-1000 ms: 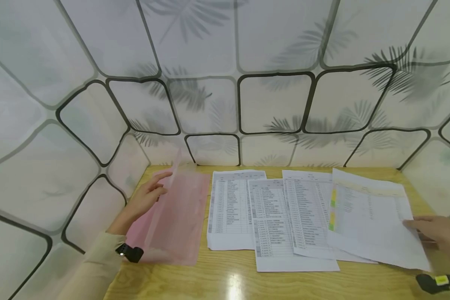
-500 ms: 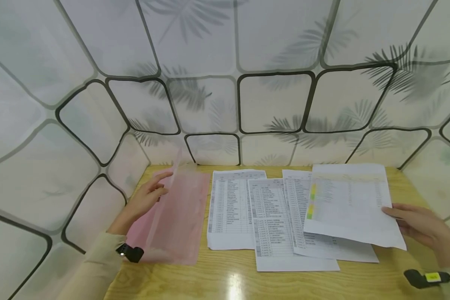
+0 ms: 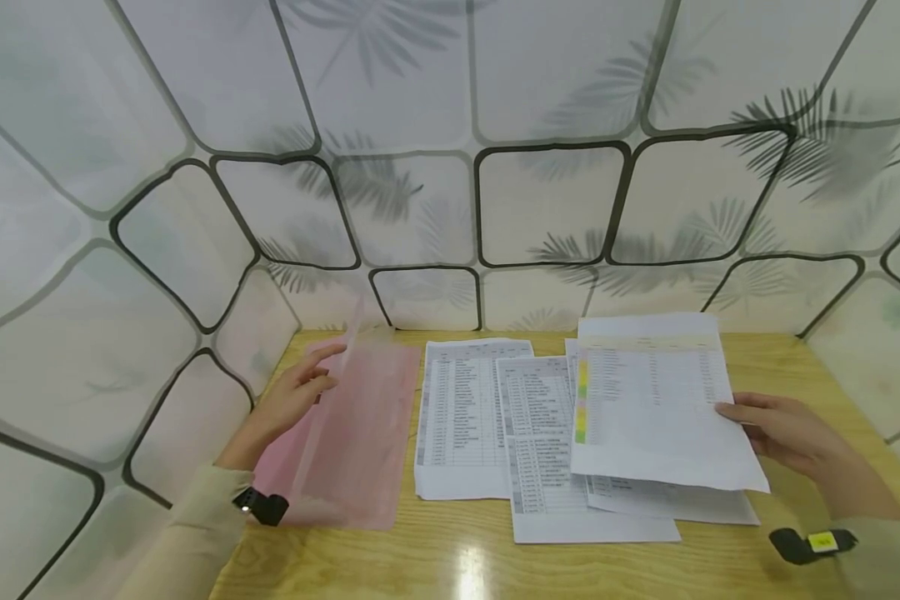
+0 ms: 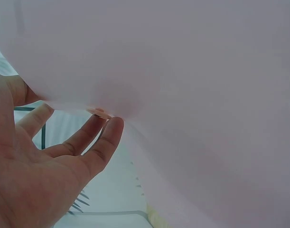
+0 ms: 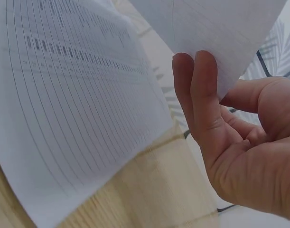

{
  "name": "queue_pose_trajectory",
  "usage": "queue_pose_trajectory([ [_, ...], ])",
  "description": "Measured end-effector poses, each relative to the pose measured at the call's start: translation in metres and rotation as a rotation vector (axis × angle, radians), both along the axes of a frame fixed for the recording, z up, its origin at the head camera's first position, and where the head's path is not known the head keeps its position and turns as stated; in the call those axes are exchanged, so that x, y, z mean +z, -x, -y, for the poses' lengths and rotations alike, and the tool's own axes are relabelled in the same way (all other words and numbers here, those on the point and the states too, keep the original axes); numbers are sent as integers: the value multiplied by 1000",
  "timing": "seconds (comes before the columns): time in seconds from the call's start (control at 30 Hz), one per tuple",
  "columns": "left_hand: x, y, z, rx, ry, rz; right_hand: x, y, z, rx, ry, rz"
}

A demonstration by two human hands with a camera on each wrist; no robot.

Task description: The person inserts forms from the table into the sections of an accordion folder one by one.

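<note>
On the left of the table in the head view lies a pink translucent plastic folder (image 3: 371,442), its cover raised. My left hand (image 3: 288,400) pinches the edge of that cover; close up in the left wrist view, the pink cover (image 4: 192,95) fills most of the picture. My right hand (image 3: 783,433) grips the right edge of a printed paper sheet (image 3: 652,392) with yellow and green marks on its left side. This sheet is held above other papers and partly hides them. In the right wrist view, thumb and fingers (image 5: 206,90) pinch the paper (image 5: 216,28).
Several printed papers lie on the wooden table (image 3: 390,562): one beside the folder (image 3: 461,417), an overlapping one (image 3: 547,500) in the middle, and another (image 3: 682,504) under the raised sheet. A patterned wall (image 3: 551,208) encloses the back and sides.
My right hand has moved left with the printed sheet, bringing it over the middle papers. The left hand and the pink folder cover have hardly moved.
</note>
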State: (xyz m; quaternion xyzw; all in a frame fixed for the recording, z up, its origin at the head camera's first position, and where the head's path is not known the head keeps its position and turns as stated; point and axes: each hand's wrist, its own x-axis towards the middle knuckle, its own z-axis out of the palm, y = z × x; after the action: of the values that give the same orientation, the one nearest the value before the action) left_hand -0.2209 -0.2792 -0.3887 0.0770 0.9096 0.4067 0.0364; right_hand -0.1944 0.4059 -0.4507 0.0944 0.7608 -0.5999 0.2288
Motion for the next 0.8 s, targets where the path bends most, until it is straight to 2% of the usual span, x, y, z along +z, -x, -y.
queue_pose_trajectory([
  [0.1,0,0,0,-1,0,1,1,3,11,12,12,-3],
  [0.4,0,1,0,-28,-10,-25,6,12,43,21,133,-12],
  [0.8,-1,2,0,-35,-34,-16,13,21,85,41,148,-24],
])
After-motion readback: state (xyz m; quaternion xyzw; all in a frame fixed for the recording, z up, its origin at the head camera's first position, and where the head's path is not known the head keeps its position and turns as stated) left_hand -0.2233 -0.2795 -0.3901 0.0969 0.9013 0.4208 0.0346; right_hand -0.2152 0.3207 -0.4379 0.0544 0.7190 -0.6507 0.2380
